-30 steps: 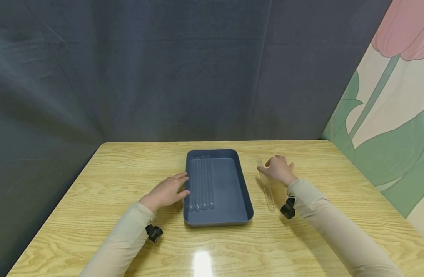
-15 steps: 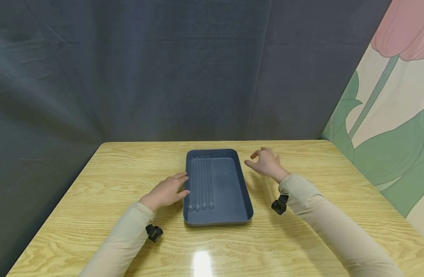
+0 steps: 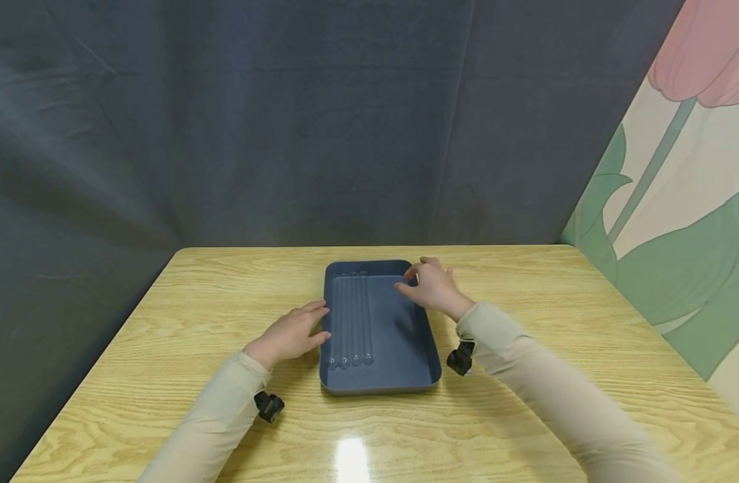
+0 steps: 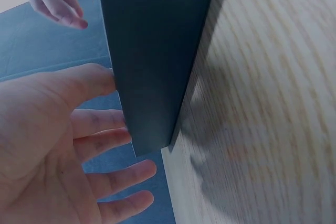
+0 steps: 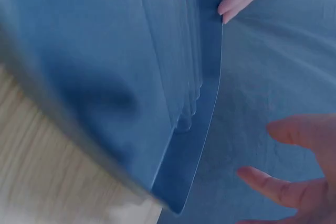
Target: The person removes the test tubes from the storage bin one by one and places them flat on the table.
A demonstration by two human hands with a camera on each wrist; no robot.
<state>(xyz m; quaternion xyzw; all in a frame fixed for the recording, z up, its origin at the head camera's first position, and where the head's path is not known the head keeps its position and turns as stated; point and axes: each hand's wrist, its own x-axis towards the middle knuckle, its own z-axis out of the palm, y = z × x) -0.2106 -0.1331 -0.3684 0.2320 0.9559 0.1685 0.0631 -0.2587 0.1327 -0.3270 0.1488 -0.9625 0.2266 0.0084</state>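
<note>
Right hand [image 3: 431, 287] above the far right corner of a dark blue-grey rectangular tray [image 3: 401, 349], thumb and forefinger parted. Four clear, round-ended tubes [image 3: 355, 318] lie inside, left of that hand. Left hand [image 3: 287, 333], fingers loosely extended, touches the tray's left wall.

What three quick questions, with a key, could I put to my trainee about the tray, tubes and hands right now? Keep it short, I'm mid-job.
1. How many clear tubes lie in the tray?
2. True or false: the left hand is at the tray's left side.
3. In the head view, which corner of the tray is the right hand nearest to? A) near left, B) far right, C) near right.

Key: 1. Four, side by side. 2. True. 3. B.
</note>
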